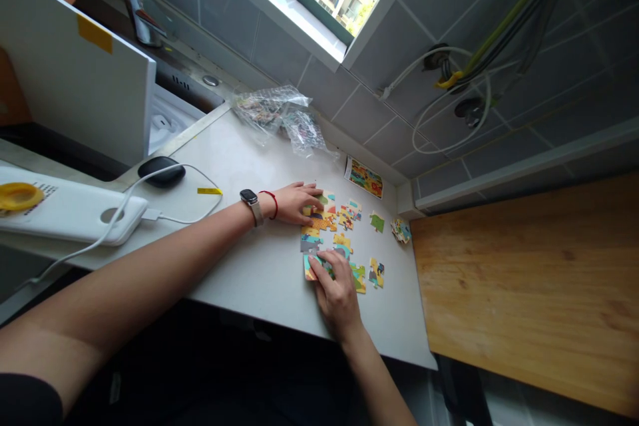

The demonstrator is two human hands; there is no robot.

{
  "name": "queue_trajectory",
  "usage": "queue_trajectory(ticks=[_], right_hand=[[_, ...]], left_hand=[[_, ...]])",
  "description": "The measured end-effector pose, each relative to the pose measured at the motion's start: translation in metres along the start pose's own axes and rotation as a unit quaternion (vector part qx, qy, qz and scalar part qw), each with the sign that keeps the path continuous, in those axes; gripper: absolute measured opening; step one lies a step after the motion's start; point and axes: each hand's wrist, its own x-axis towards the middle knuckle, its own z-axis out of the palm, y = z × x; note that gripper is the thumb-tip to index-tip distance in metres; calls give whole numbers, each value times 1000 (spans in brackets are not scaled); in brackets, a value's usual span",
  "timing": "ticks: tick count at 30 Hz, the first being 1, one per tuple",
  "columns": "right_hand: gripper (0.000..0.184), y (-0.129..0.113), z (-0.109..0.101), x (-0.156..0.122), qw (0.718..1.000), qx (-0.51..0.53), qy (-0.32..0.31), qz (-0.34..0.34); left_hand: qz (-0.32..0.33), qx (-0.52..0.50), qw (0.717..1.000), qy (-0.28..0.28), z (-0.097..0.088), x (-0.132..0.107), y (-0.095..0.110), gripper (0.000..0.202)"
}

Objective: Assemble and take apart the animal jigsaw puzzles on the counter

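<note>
A white counter (239,279) lies between a tiled wall (379,113) and a wooden board (504,279). Two clear plastic bags (269,110) lie at the wall. A black mouse (161,172) and a white device (70,210) with a white cable (124,208) lie to the left.

Puzzle pieces (324,221) occupy the counter's middle, some in a close group and others apart. A printed card (364,178) lies beyond them, near the wall. A small stack of pieces (401,230) lies at the counter's edge beside the board.

The left hand (295,204) is open and flat, with its fingers slightly spread on the group's far side. The right hand (337,294) is arched, with its fingers down on a piece (310,269) at the group's near side. The hand hides the grip, so a pinch cannot be confirmed.

Hazards:
1. Sideways pressure from either hand could separate neighbouring pieces.
2. A lift from the right hand could catch adjacent pieces.
3. A knock could topple the stack toward the board.
4. Left forearm movement could snag the cable and drag the device.
</note>
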Motion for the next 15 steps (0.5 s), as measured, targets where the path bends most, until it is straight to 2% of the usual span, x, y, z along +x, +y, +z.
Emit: queue_trajectory(ticks=[5, 10, 15], right_hand=[[42, 2, -2, 1, 998, 17, -46, -33], [46, 4, -6, 2, 995, 25, -94, -34], [49, 13, -14, 3, 992, 54, -111, -6]], left_hand=[[-3, 0, 1000, -5, 0, 1, 0, 44], [2, 6, 1000, -10, -1, 0, 1, 45], [-12, 15, 1000, -6, 1, -4, 4, 73]])
